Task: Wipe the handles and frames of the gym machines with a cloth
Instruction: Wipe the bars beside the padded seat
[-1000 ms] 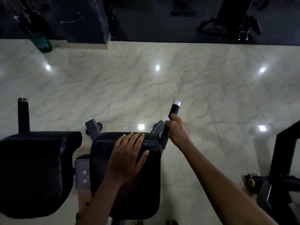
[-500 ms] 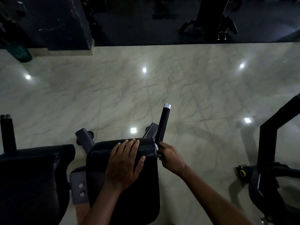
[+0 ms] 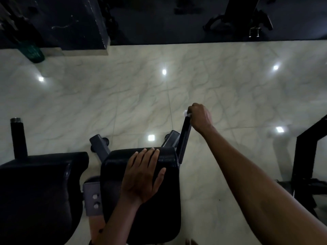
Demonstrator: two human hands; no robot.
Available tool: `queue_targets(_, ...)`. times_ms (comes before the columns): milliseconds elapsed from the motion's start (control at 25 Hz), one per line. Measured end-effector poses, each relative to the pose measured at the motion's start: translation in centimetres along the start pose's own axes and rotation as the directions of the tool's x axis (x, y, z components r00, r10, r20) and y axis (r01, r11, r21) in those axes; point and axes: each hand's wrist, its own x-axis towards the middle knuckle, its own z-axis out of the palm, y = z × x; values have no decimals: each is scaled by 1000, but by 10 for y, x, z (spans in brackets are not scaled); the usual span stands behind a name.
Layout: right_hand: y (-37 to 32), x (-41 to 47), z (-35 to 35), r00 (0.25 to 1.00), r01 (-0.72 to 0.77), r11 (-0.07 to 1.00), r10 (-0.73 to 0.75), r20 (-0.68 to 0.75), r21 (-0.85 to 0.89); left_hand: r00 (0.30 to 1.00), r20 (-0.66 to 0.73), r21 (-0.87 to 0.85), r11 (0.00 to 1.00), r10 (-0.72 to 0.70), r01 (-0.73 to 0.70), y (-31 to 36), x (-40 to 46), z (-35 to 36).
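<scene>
A black upright handle (image 3: 184, 137) rises beside the right black arm pad (image 3: 141, 191) of a gym machine. My right hand (image 3: 200, 117) is curled round the handle's top end, with a bit of white cloth (image 3: 185, 113) showing at its fingers. My left hand (image 3: 142, 175) lies flat, fingers straight, on the right arm pad. A second black handle (image 3: 18, 137) with a silver cap stands at the far left behind the left arm pad (image 3: 39, 191).
Grey frame tubes (image 3: 99, 144) stick out behind the pads above a glossy marble floor (image 3: 230, 89). A black machine frame (image 3: 306, 160) stands at the right edge. Dark equipment (image 3: 235, 18) and a dark pillar (image 3: 76, 22) line the far side.
My right hand slid down to the handle's base, then back up to its top, covering the silver cap. My left hand stayed on the pad.
</scene>
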Motion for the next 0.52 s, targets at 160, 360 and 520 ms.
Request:
queue_targets(160,6,-20,13,1000,11,998,-10,-14,65,1000,-15,14,1000,7,-7,0,0,2)
queue_targets(360,-8,-49,23,997,63,995,-66,41,73,1000,-20,23,1000,0,1,0,0,1)
queue_targets(520,-14,-70,35,992,83,995,-88,93,59,1000,-22,14,1000,-1,1,1,0,1)
